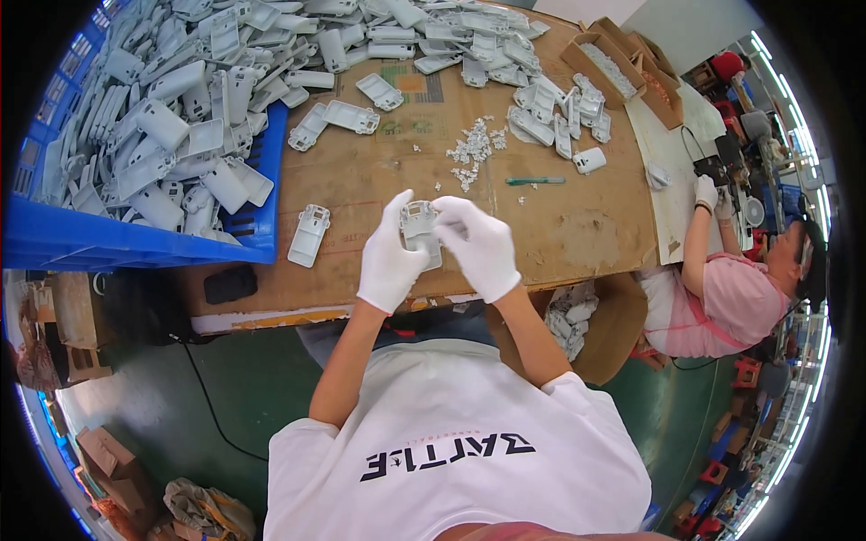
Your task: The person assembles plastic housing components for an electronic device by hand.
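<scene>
In my white-gloved left hand [388, 263] I hold a white plastic casing shell [419, 222] upright over the table's near edge, its hollow side and cutouts facing me. My right hand [483, 251], also gloved, is at the shell's upper right with thumb and fingers drawn together; whatever may be between the fingertips is hidden. A similar shell [309, 236] lies to the left. Beyond my hands a pile of tiny white plastic pieces [473, 150] is spread on the cardboard-covered table [361, 180], with a green pen [535, 180] to its right.
A blue crate [144, 243] heaped with shells [162, 126] stands at the left. More shells [478, 45] lie along the back and far right, near cardboard boxes [604, 68] of small parts. A dark pouch [230, 284] sits near the front edge. At right a co-worker [740, 298] works.
</scene>
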Demonstrator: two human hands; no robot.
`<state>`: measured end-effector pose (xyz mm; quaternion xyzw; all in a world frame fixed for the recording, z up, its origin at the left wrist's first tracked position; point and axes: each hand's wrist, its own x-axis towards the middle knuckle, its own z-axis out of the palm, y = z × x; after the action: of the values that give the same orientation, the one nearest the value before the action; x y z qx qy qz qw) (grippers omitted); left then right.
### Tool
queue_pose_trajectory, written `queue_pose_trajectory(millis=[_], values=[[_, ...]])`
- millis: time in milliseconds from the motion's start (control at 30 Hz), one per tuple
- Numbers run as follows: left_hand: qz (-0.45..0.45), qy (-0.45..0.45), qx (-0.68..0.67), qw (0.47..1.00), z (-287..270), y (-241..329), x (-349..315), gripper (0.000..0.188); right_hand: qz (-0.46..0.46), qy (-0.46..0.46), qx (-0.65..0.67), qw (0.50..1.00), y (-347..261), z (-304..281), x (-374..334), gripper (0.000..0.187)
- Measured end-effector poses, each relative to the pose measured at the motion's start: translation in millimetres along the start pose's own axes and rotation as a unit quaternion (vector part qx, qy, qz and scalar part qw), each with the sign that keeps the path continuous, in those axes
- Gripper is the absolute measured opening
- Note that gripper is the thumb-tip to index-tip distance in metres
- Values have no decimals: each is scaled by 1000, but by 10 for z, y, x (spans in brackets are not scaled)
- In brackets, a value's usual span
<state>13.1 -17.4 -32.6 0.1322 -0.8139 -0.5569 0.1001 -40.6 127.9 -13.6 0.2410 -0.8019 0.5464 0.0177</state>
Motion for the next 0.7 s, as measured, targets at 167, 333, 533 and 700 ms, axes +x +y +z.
queue_pose_trajectory(millis=[167,333,533,700], values=[[0,6,-1,1000,24,7,-59,44,-87,-26,-76,993,107,114,13,14],[21,24,6,999,37,44,-50,45,-134,38,-139,980,118,220,18,19],[92,36,29,995,32,43,-63,41,-83,47,-106,990,-23,143,110,22],[92,-24,-6,995,-108,136,-26,36,64,-111,-45,991,21,-50,167,24]])
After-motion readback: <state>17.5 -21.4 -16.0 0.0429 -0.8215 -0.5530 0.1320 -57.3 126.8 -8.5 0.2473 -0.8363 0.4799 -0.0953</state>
